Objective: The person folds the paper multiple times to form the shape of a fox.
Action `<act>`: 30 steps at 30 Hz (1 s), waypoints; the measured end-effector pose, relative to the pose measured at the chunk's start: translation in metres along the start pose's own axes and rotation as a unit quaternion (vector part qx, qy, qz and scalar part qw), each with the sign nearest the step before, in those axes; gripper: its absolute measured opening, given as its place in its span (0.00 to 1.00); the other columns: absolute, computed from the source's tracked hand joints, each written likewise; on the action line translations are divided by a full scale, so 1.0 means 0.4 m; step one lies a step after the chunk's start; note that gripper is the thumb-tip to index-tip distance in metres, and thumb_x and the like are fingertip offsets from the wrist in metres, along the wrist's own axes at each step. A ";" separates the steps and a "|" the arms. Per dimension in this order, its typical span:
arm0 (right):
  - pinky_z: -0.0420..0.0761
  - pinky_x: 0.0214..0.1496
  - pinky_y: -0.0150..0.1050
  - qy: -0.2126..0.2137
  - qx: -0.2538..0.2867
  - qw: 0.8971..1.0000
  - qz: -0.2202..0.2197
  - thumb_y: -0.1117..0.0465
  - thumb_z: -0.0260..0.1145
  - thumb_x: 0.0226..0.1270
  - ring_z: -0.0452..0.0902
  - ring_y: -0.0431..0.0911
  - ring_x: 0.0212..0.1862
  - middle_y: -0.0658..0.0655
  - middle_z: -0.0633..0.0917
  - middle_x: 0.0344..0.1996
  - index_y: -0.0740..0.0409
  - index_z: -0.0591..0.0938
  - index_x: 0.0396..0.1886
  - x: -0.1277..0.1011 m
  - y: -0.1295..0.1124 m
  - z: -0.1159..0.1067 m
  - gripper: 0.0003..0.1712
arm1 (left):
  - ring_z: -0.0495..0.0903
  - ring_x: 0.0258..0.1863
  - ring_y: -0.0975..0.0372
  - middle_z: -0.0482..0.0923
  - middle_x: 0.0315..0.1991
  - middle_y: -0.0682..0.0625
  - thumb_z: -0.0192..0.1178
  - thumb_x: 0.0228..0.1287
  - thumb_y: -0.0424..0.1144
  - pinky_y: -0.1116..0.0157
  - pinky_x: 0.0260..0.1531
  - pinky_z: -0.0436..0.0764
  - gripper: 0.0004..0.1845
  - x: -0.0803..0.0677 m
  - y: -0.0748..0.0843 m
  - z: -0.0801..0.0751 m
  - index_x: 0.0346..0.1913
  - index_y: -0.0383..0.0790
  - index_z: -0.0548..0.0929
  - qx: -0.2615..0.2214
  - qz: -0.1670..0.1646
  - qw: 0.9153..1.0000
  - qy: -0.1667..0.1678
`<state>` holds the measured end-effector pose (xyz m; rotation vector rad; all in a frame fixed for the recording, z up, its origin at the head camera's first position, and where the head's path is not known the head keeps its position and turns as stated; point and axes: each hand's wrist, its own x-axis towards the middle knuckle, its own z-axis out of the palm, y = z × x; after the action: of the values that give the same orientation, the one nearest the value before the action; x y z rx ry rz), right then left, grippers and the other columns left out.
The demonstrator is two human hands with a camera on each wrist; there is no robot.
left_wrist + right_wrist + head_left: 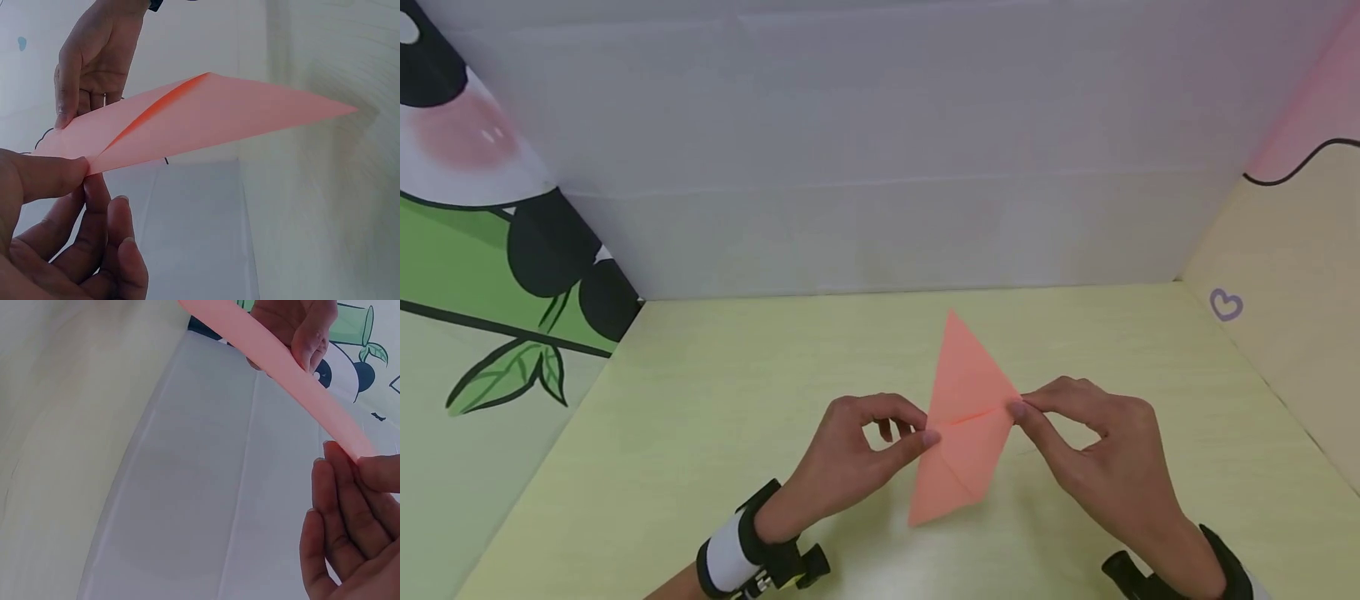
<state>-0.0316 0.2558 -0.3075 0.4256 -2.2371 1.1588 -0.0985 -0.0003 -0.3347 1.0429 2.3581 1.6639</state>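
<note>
I sit at a pale yellow-green table [700,433] walled in by a white back panel [880,167], with a panda-and-bamboo picture [490,250] on my left side and a cream panel carrying a small purple heart [1227,305] on my right. Between my two hands I hold a folded sheet of salmon-pink paper [964,417], kite-shaped, lifted just off the table. Its long axis runs away from me, one sharp tip pointing toward the back panel and the blunter end toward my chest, tilted slightly leftward. A crease [973,414] crosses it at the widest part, and my hands sit at the two ends of that crease, equally near. My left hand [857,454] pinches the left corner between thumb and forefinger, its other fingers curled loosely underneath. My right hand [1093,450] pinches the right corner the same way, fingers bent over the edge. On each wrist I wear a black strap; the left wristband [730,554] has a white band.
</note>
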 end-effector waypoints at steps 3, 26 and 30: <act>0.78 0.43 0.25 0.002 0.005 1.000 -0.010 0.72 0.77 0.58 0.84 0.34 0.35 0.38 0.88 0.28 0.44 0.92 0.33 0.003 0.004 0.002 0.15 | 0.81 0.33 0.66 0.84 0.31 0.66 0.71 0.66 0.40 0.62 0.35 0.80 0.05 0.000 0.001 0.000 0.36 0.59 0.89 0.003 0.002 1.000 0.004; 0.79 0.46 0.27 -0.086 0.005 0.992 0.088 0.62 0.75 0.66 0.86 0.35 0.40 0.33 0.88 0.33 0.35 0.91 0.40 -0.033 0.019 0.002 0.13 | 0.81 0.32 0.67 0.85 0.30 0.66 0.70 0.67 0.43 0.65 0.35 0.79 0.02 -0.001 -0.006 0.004 0.36 0.57 0.89 0.007 0.005 1.000 0.011; 0.78 0.44 0.27 -0.073 0.000 0.995 0.062 0.65 0.76 0.63 0.85 0.33 0.38 0.33 0.88 0.31 0.38 0.91 0.37 -0.039 0.020 0.007 0.14 | 0.82 0.32 0.66 0.85 0.31 0.65 0.70 0.67 0.44 0.65 0.35 0.79 0.01 -0.003 0.000 0.004 0.36 0.57 0.89 0.003 -0.001 1.000 0.004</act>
<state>-0.0246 0.2585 -0.3236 0.3879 -2.4181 1.2265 -0.0968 0.0002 -0.3358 1.0357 2.3695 1.6644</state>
